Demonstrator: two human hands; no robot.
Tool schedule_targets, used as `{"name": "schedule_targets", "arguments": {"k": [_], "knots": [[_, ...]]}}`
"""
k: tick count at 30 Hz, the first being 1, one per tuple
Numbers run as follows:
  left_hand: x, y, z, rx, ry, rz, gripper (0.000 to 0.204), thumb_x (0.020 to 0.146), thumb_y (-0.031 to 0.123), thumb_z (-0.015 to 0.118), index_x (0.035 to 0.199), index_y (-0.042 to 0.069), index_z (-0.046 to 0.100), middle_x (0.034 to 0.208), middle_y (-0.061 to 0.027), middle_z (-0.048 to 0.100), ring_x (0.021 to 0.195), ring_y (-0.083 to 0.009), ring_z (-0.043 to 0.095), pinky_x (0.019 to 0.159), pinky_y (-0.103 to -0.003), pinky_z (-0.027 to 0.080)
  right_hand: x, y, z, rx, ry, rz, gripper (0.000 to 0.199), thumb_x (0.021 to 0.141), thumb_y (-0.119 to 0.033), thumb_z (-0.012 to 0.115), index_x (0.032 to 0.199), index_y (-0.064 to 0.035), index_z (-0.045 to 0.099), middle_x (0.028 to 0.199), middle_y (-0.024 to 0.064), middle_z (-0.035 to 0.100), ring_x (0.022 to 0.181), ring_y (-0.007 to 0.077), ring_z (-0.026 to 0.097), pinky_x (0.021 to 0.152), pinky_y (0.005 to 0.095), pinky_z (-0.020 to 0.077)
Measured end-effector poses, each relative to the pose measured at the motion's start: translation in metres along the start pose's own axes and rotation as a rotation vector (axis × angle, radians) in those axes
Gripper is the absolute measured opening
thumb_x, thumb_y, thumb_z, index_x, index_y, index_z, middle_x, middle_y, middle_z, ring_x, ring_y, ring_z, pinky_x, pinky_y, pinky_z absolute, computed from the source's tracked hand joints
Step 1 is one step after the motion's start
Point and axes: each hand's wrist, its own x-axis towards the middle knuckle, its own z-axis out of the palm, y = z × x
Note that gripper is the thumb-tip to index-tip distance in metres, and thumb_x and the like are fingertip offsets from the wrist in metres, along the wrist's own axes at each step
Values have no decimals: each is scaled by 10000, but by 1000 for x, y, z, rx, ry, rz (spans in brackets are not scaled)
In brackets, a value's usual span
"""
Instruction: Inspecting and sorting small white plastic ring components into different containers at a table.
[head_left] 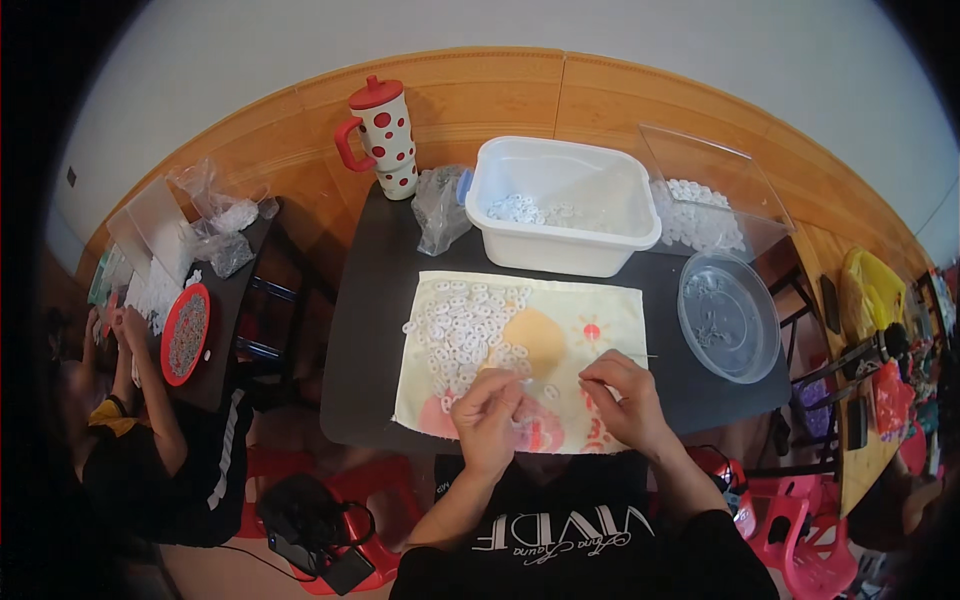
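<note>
White pieces, seemingly plastic, beside left hand.

A tall cup with red spots stands past the left hand, a bit to its left. Far left of that hand, a red bowl sits on another table, near a person. A black bag is on a red chair, left of that hand and lower down. Far right of the right hand is a yellow bag.
</note>
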Motion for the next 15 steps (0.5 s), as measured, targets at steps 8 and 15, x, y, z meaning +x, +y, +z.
{"name": "schedule_targets", "arguments": {"k": [8, 15], "knots": [[1, 4, -5, 40, -6, -72, 111, 938, -14, 612, 1030, -36, 670, 801, -105, 675, 596, -104, 582, 511, -209, 433, 5, -2, 31, -424, -123, -255, 206, 730, -22, 708, 931, -26, 667, 872, 110, 563, 786, 284, 581, 693, 383, 470], [-2, -3, -10, 76, -21, -86, 105, 937, -2, 621, 1022, -37, 673, 812, -111, 690, 625, -113, 625, 528, -206, 462, 3, -1, 27, -387, -149, -243, 178, 710, -27, 710, 875, -39, 642, 833, 106, 550, 763, 297, 563, 681, 383, 462]]}}
